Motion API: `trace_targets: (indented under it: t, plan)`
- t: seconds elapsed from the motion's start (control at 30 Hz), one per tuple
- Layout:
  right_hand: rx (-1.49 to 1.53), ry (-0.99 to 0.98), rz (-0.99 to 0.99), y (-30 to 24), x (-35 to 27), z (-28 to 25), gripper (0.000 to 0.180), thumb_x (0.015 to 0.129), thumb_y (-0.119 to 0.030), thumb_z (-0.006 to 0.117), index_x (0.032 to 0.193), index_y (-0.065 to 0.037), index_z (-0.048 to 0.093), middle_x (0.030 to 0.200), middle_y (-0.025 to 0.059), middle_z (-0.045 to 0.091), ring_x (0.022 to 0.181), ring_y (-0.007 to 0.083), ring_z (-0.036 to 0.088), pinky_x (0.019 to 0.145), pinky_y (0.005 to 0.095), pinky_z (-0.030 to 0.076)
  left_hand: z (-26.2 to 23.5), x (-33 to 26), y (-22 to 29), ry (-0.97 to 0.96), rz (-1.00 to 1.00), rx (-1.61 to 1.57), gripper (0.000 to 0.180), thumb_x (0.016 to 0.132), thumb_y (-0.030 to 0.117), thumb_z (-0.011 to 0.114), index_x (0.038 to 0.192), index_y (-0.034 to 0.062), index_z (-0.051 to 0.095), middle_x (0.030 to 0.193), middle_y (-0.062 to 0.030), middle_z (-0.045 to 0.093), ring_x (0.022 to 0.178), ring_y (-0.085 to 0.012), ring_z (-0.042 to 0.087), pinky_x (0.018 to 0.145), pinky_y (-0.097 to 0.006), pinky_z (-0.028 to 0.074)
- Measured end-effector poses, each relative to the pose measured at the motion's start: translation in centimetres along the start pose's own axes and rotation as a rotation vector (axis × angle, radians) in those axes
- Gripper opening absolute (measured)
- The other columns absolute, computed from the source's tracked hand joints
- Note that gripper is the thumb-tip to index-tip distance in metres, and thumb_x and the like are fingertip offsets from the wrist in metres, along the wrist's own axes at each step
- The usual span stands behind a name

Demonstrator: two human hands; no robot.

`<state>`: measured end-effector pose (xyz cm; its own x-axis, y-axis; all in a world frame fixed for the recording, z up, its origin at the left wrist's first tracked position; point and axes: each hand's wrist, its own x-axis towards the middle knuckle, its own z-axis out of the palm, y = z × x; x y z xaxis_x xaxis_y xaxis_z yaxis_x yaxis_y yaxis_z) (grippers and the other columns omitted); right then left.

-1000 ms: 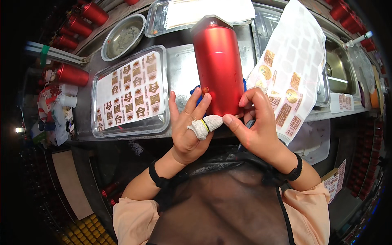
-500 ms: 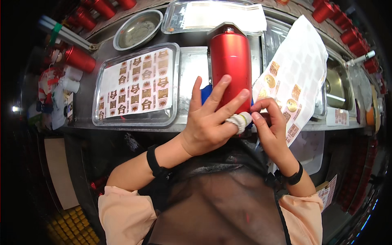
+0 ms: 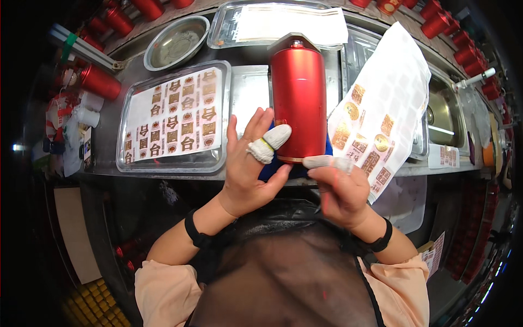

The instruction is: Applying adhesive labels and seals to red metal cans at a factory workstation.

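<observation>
A glossy red canister (image 3: pixel 298 92) with a dark faceted far end lies lengthwise before me on a blue support (image 3: pixel 267 172). My left hand (image 3: pixel 248 169) is at its near left side, fingers stretched out. One finger wears a white fabric finger cover (image 3: pixel 278 136) and touches the canister beside a small gold mark; the thumb reaches toward the near rim. My right hand (image 3: pixel 344 191) is closed at the near right end. One of its fingers, also in a white cover (image 3: pixel 327 162), lies against the gold-coloured rim. Whatever its curled fingers may hold is hidden.
On the left, a clear tray (image 3: pixel 227 103) holds a sheet of gold decals (image 3: pixel 174 117). Another decal sheet (image 3: pixel 389 92) lies at the right, near a sink (image 3: pixel 447 120). A metal bowl (image 3: pixel 177 43) and a second tray (image 3: pixel 218 35) stand behind. Red canisters (image 3: pixel 120 20) line the back.
My left hand has moved from over the canister to its left side. My right hand no longer pinches beside the left's covered finger; its own covered finger now shows at the rim.
</observation>
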<state>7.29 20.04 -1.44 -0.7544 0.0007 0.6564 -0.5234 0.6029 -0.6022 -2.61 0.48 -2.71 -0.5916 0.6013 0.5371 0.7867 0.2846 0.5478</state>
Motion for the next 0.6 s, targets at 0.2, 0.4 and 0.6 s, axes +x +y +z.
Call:
trace_targets:
  t: [0.2,0.4,0.6]
  plan:
    - [-0.074,-0.008,0.292,-0.1,-2.4,-1.2,0.029,0.073,0.012,0.063,0.097,-0.003,0.071,0.095,0.0151,0.074,0.075,0.0276,0.07,0.067,0.0354,0.055,0.8,1.5,0.1,-0.005,0.069,0.029,0.067,0.07,0.008,0.079,0.135,0.0076,0.062,0.15,-0.0231,0.05,0.141,-0.0381,0.046,0.119,-0.059,0.022]
    - [-0.148,0.03,0.0,-1.0,-0.7,-0.3,0.032,0.071,0.012,0.065,0.099,-0.002,0.072,0.1,0.0161,0.075,0.074,0.0295,0.071,0.067,0.0372,0.056,0.7,2.0,0.3,0.008,0.084,0.011,0.067,0.066,0.006,0.079,0.132,0.0076,0.064,0.146,-0.0219,0.054,0.138,-0.0379,0.05,0.118,-0.057,0.026]
    - [-0.278,-0.127,-0.147,-0.7,0.2,1.3,0.036,0.071,-0.009,0.07,0.107,-0.007,0.071,0.081,0.0031,0.063,0.065,0.0195,0.06,0.057,0.0343,0.048,0.5,1.3,-0.4,-0.003,0.066,0.032,0.073,0.068,0.009,0.078,0.138,0.0084,0.059,0.149,-0.0183,0.052,0.139,-0.0366,0.049,0.118,-0.06,0.024]
